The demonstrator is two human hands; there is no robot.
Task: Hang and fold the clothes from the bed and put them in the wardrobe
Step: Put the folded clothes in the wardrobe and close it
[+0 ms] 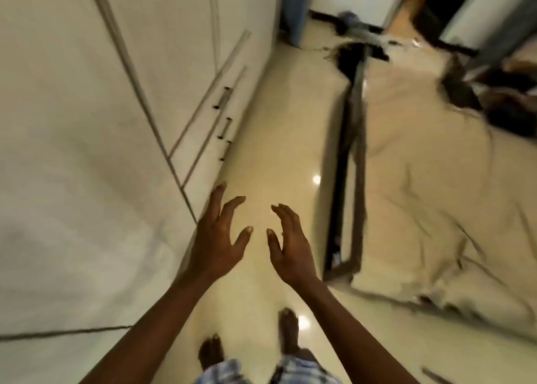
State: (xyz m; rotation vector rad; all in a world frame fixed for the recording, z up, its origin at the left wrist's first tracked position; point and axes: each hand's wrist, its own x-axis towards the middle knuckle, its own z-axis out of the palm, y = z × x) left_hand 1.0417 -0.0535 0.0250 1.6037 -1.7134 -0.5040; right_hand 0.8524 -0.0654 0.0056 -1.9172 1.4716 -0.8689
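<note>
Our left hand (pixel 216 238) and right hand (pixel 290 244) are both empty. Their fingers are spread wide, and we hold them side by side over the shiny floor (pixel 276 151). We stand between the wardrobe (pixel 116 92) on our left, its doors closed, and the bed (pixel 421 180) on our right. The clothes (pixel 499 98) lie in a blurry dark pile far up the bed, well away from our hands. We think we are going for a new piece. Next we must turn to the bed, reach far and pick one up.
</note>
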